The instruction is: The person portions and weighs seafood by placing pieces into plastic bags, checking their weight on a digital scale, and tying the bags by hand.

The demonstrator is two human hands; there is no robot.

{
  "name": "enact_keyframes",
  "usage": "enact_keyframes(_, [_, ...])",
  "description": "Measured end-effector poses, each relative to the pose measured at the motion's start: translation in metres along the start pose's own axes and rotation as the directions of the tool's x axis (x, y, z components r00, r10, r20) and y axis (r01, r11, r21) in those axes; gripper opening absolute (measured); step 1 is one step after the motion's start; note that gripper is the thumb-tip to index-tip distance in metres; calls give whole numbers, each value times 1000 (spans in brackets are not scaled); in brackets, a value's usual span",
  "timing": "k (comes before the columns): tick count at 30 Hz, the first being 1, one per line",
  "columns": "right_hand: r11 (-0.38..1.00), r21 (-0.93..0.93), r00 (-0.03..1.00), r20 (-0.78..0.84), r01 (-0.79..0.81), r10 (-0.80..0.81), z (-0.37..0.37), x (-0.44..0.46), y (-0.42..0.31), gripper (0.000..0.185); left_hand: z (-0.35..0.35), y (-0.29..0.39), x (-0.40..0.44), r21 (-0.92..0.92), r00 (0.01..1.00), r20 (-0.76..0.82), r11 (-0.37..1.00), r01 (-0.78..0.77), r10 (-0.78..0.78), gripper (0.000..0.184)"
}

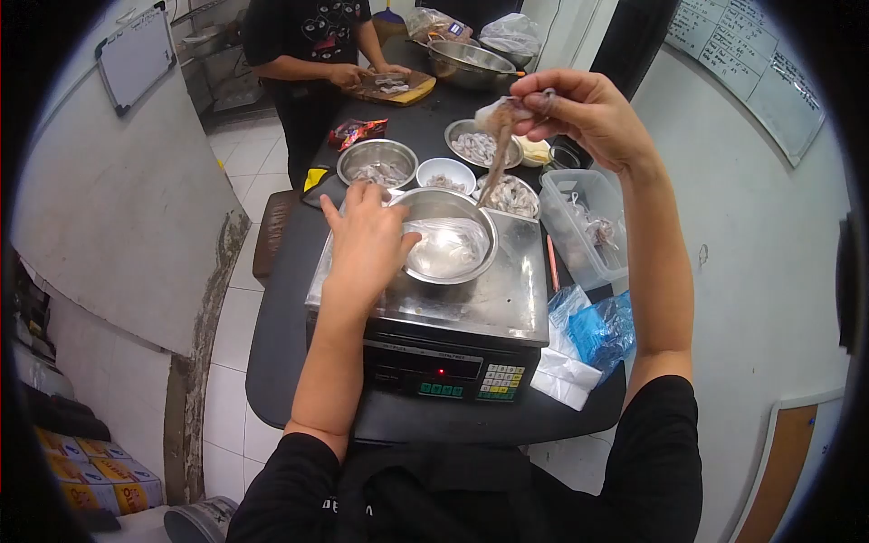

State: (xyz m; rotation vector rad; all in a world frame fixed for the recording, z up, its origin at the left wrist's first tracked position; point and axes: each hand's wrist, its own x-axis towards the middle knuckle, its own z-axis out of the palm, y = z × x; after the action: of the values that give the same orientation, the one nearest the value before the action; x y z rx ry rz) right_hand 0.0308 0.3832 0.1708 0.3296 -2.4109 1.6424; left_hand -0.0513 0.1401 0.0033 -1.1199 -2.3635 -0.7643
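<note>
Raised over the back of the scale, my right hand (593,118) pinches a limp piece of squid (500,145) that dangles toward a steel bowl (490,258). The bowl sits on the metal platform of a digital scale (507,312) and has pale, wet, whitish contents (444,244). At the bowl's left side is my left hand (367,235), fingers spread, thumb over the rim. Whether it touches the bowl I cannot tell. Just behind the scale are a white bowl (471,177) of small pieces and a container of squid (511,197).
More steel bowls (415,163) of squid stand behind the scale. At right are a clear plastic tub (579,262), a red pen (552,262) and blue plastic (602,335). Across the black table, a person's hands (348,75) work at a cutting board (407,93).
</note>
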Motion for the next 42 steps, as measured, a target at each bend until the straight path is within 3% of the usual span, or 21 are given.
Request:
enact_keyframes(6, [999,45,997,78,-14,11,28,-2,11,21,5,4,17,165,985,165,983,-80,53,17])
enact_keyframes(10, [998,45,995,96,-43,39,33,-4,21,19,9,3,19,158,985,124,978,-136,117,13])
enact_keyframes(13, [998,51,994,101,-41,36,33,-6,27,19,13,-2,23,84,969,213,986,-147,126,13])
enact_keyframes(15, [997,57,991,130,-43,35,33,-6,29,18,11,2,26,-1,964,265,1000,11,-11,14])
enact_keyframes(19, [996,85,986,165,-37,23,34,-2,44,20,9,-1,33,0,942,336,1000,5,-5,15])
enact_keyframes(24, [990,-33,966,221,-134,138,47,3,75,21,-3,2,40,25,870,489,998,64,-68,16])
enact_keyframes(27, [953,-153,888,348,-263,301,59,6,91,24,-1,0,38,50,883,465,998,40,-59,16])
enact_keyframes(30, [916,-292,836,396,-277,379,71,9,98,27,3,-1,36,46,911,409,998,39,-54,15])
enact_keyframes(33, [902,-400,845,416,-163,337,79,11,100,31,8,-5,34,39,948,319,999,-23,9,16])
enact_keyframes(35, [822,-562,831,414,-88,372,83,11,90,36,8,-3,34,40,952,307,999,-25,12,15])
enact_keyframes(39, [841,-530,871,358,-107,337,87,8,76,30,8,-1,36,0,966,258,1000,13,-13,13])
enact_keyframes(41, [744,-652,928,351,149,122,87,7,78,18,10,-3,36,-44,966,258,999,33,-20,14])
enact_keyframes(42, [743,-652,929,350,150,119,88,6,76,18,9,-5,36,-86,966,258,995,55,-31,15])
